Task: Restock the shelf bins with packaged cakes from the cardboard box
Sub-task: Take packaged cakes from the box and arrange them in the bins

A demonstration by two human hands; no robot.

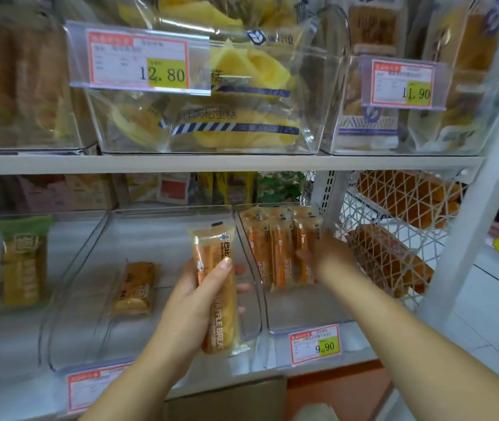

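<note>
Two hands work at the lower shelf. The left hand is closed around an upright waffle bread pack, held in front of the clear middle bin, where a single small cake pack lies. The right hand reaches into the right bin and presses against a row of standing orange packs; whether its fingers grip one cannot be told. A cardboard box edge shows below the shelf.
</note>
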